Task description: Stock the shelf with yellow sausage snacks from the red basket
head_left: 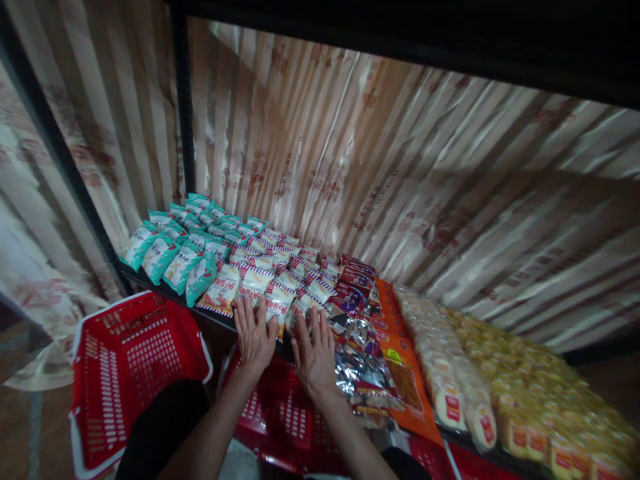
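Note:
My left hand (254, 333) lies flat with fingers stretched out, fingertips on the front row of white snack packets with red and blue trim (253, 283) at the shelf's front edge. Beside it, my right hand (315, 353) is also flat and spread, its fingertips touching the same packets and the edge of the silver foil packets (357, 363). Neither hand holds anything. Teal packets (173, 257) fill the shelf's left end.
A red plastic basket (127, 373) stands below the shelf at left, another red basket (285, 417) under my wrists. Orange packs (400, 353), white round cakes (443, 367) and yellow wrapped snacks (540, 393) line the shelf to the right. A striped curtain (380, 167) hangs behind.

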Demonstrator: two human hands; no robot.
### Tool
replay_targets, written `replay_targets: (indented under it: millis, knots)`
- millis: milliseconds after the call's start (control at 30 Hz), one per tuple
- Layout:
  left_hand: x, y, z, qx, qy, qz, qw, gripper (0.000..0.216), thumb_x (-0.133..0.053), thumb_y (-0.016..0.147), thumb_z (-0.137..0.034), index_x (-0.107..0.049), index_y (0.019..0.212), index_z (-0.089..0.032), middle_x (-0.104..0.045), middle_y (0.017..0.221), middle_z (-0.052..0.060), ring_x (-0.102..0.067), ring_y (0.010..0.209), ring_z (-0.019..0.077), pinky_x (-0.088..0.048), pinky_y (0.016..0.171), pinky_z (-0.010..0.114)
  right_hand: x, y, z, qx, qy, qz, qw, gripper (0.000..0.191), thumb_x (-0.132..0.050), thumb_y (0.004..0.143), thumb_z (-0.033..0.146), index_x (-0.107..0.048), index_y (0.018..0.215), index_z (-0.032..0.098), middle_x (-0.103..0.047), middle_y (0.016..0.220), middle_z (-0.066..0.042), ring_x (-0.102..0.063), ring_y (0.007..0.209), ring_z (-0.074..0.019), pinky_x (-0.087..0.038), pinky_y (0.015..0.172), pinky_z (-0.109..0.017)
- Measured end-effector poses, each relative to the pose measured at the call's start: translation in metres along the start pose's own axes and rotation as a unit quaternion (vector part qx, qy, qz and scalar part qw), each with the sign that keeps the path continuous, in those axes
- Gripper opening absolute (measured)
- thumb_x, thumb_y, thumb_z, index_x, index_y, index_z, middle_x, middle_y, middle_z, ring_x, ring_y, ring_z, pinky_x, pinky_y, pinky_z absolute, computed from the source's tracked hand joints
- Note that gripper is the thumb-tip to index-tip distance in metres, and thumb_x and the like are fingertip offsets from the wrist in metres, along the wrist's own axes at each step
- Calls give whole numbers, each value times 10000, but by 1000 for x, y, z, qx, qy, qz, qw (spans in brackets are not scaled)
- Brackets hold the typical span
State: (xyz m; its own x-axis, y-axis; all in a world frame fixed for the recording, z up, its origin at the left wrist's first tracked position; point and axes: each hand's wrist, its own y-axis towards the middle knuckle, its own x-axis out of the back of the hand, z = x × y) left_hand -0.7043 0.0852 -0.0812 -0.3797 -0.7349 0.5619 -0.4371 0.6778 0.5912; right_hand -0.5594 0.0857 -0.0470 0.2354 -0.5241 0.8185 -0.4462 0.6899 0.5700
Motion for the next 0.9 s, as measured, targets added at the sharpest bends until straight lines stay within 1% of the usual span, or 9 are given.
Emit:
replay_targets:
  millis: [100, 233, 333, 467, 600, 700, 800, 900]
  knots:
    - [1, 0, -5, 3, -34, -21, 999, 524, -381, 910, -299, -287, 1407, -163, -73, 1524, 151, -30, 1393, 318, -188, 1079, 557, 3, -7, 3, -6, 11, -7, 1000, 682, -426, 886, 210, -53, 1458, 199, -69, 1523, -139, -96, 1386, -315, -318, 1023, -508]
    - [4, -2, -13, -25, -77, -38, 996, 491, -359, 917, -253, -303, 1396, -163, -123, 1516, 151, -61, 1394, 300, -205, 1080, 548, 6, -12, 4, -8, 41, -10, 999, 670, -399, 890, 196, -45, 1458, 179, -95, 1517, -152, -111, 1385, -312, -341, 1007, -518]
    - [8, -7, -19, -63, -97, -20, 993, 474, -342, 920, -206, -304, 1390, -154, -125, 1515, 147, -73, 1395, 281, -243, 1080, 524, 4, -15, 5, -7, 66, -23, 998, 648, -371, 895, 172, -50, 1457, 201, -113, 1517, -138, -137, 1383, -300, -347, 1006, -523]
    - [16, -16, -24, -64, -90, 34, 993, 451, -350, 914, -179, -355, 1365, -187, -82, 1528, 108, -46, 1398, 279, -256, 1083, 521, -1, -20, 12, 1, 95, -40, 995, 633, -323, 890, 120, -59, 1456, 220, -132, 1516, -126, -147, 1382, -293, -338, 1010, -538]
    - [29, -25, -24, -49, -114, 73, 990, 427, -348, 914, -208, -410, 1336, -218, -46, 1537, 56, -13, 1401, 266, -225, 1111, 498, -6, -26, 28, 17, 111, -47, 993, 618, -313, 891, 122, -81, 1455, 222, -145, 1513, -130, -164, 1378, -292, -335, 1008, -551]
    - [41, -30, -24, -11, -141, 92, 986, 426, -332, 922, -250, -416, 1335, -195, -27, 1538, 65, -13, 1402, 256, -212, 1120, 484, -7, -31, 42, 23, 126, -51, 990, 614, -326, 901, 148, -74, 1454, 239, -143, 1516, -114, -161, 1380, -282, -327, 1022, -545]
    - [54, -36, -26, 39, -160, 121, 979, 431, -326, 922, -266, -419, 1337, -194, -57, 1536, 69, -22, 1404, 241, -185, 1130, 476, -5, -38, 54, 11, 137, -56, 989, 584, -299, 920, 190, -69, 1454, 252, -129, 1520, -99, -163, 1381, -271, -328, 1029, -534]
    - [64, -45, -28, 70, -200, 150, 966, 424, -321, 914, -246, -452, 1314, -195, -131, 1527, 68, -54, 1403, 217, -180, 1137, 452, -2, -51, 63, -20, 141, -61, 988, 555, -252, 934, 219, -60, 1453, 269, -127, 1523, -76, -190, 1377, -251, -339, 1032, -515]
